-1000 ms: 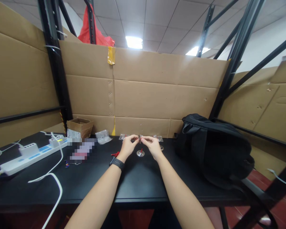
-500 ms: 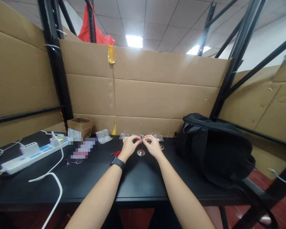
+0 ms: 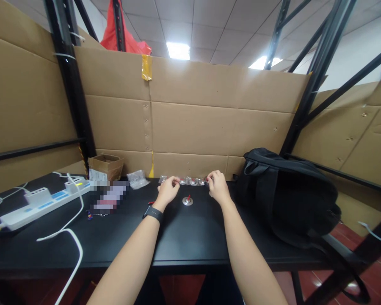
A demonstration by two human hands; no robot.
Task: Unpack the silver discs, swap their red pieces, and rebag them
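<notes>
A round silver metal disc with a red piece standing at its centre (image 3: 187, 201) lies on the black table between my hands. My left hand (image 3: 169, 191), with a dark watch at the wrist, is left of the disc, thumb and fingertips drawn together; what they hold, if anything, is too small to name. Fingers curled, my right hand (image 3: 218, 186) is to the right, its tips at the end of a row of small clear packets with silver and red contents (image 3: 193, 181). Whatever it grips is hidden. Red pieces (image 3: 151, 203) are mostly covered by my left wrist.
A black backpack (image 3: 288, 195) stands on the right. To the left lie a white power strip (image 3: 47, 203) with cables, a small cardboard box (image 3: 106, 166), a crumpled clear bag (image 3: 137, 179) and a blurred flat item (image 3: 110, 198). Cardboard panels (image 3: 190, 127) wall the back.
My hands were together above the disc and have moved apart, left hand leftward and right hand rightward. More of the packet row shows. The second disc on the right is now hidden.
</notes>
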